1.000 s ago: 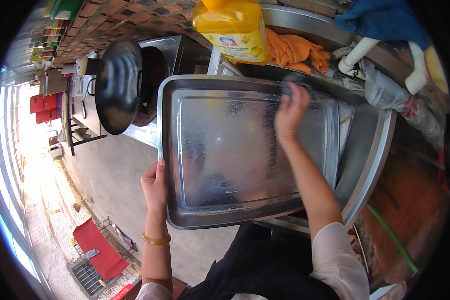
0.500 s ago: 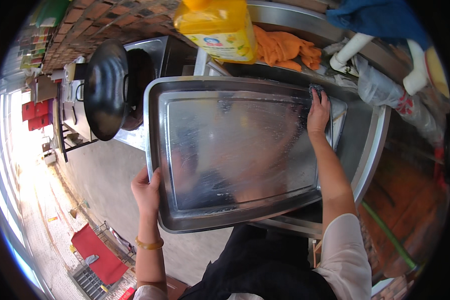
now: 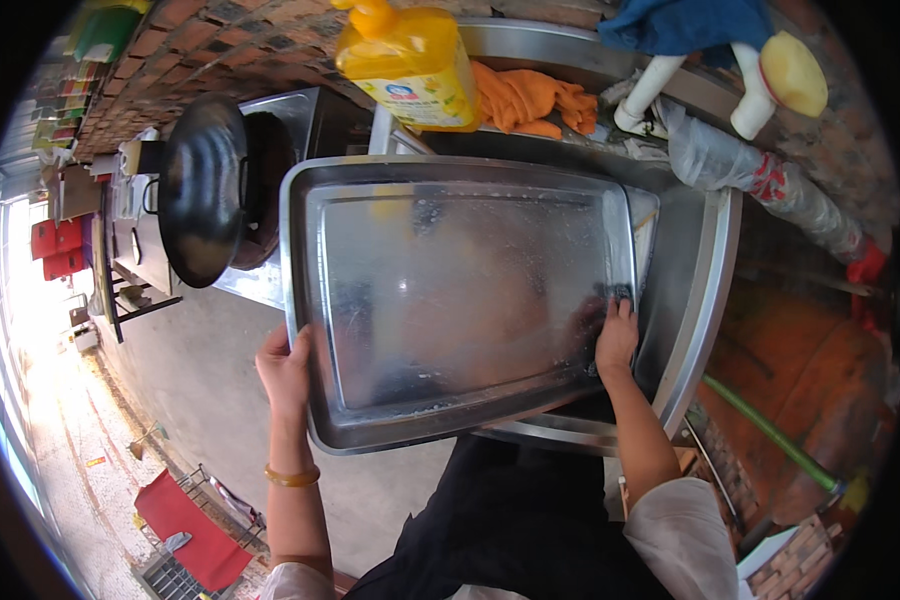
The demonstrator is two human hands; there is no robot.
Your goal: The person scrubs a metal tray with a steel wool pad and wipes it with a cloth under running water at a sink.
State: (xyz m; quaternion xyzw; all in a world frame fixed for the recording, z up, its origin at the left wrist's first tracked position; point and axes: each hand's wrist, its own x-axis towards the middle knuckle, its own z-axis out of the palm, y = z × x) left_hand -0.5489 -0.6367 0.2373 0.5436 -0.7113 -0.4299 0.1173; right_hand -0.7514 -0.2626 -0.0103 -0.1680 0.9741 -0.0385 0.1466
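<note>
A: Here's print, up top, on the yellow bottle point(image 3: 395, 58)!
B: Yes, a pale label point(image 3: 425, 98) across its lower front, with a blue emblem point(image 3: 399, 90), small lettering beneath it and yellow fruit alongside!
A: Any words legible?
B: Too small to make out!

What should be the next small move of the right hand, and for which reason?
Probably the right grip should slide the dark scrubber toward the near edge of the metal tray: pale marks show along that edge, the scrubber is at the tray's right side, and the left grip holds the left rim.
</note>
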